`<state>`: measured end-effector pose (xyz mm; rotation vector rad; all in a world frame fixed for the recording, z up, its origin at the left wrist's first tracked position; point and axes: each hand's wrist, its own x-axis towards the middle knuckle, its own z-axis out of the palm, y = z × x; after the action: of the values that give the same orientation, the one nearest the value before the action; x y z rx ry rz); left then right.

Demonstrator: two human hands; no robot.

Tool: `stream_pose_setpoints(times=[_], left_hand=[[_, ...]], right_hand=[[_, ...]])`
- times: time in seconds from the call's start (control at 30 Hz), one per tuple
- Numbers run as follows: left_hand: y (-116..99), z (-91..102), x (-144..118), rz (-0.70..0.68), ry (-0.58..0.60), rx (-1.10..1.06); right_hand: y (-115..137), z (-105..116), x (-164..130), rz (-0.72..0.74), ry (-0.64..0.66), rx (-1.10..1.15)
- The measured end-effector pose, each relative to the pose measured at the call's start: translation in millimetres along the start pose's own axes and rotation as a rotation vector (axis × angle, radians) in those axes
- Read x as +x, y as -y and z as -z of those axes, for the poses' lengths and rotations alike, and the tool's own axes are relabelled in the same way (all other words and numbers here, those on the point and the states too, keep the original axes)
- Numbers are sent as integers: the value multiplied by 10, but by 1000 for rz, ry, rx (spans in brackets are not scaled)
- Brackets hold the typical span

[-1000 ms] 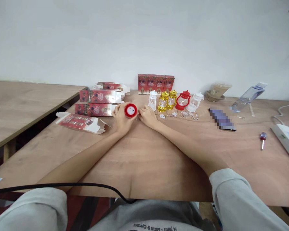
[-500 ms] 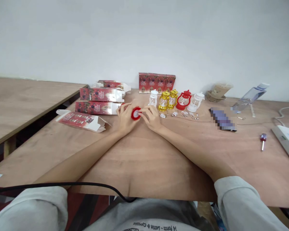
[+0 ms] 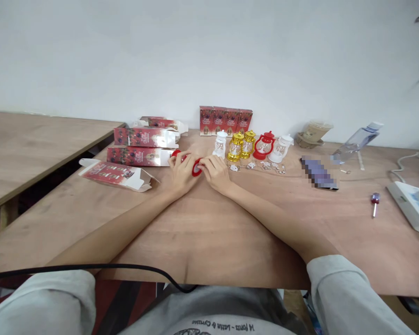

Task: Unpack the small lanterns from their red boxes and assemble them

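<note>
Both hands just right of boxes (image 3: 134,157): my left hand (image 3: 182,176) wrapped round red lantern (image 3: 195,169), tipped sideways, presumably baring bottom for right hand (image 3: 215,172); fingertips bunched there, can't tell if gripping.

Light soft, even. Left of red lantern (image 3: 264,148): glare on boxes (image 3: 138,157). Right of it: phone (image 3: 319,173) pixelated. Shadows soft-edged.

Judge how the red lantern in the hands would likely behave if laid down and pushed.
The held red lantern may start rolling, given its round-looking base. If it has a handle like the standing red lantern, that would probably stop it. It is probably stiff: its rim looks undented where the right hand appears to touch it.
</note>
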<state>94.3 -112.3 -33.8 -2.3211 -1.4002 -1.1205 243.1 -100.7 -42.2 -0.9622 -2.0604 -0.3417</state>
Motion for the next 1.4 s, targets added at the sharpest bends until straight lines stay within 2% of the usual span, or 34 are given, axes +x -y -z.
stream_pose_setpoints(times=[0.2,0.4,0.6,0.97,1.07,1.23,1.4], left_hand=[[17,-11,21,81,-62,0],[-22,-4,29,68,-38,-25],[-23,-20,22,37,-60,-8],[-5,-26,2,-2,-10,24],[15,-31,17,36,-3,25],[77,-47,46,174,-60,49],[58,-33,50,220,-57,31]], right_hand=[[67,-19,19,152,92,-41],[40,0,-8,-6,-47,25],[6,-1,-16,-67,-61,22],[-5,14,1,-5,-35,25],[-22,10,3,8,-9,13],[-1,-52,9,125,37,7],[-35,-126,10,-66,-63,71]])
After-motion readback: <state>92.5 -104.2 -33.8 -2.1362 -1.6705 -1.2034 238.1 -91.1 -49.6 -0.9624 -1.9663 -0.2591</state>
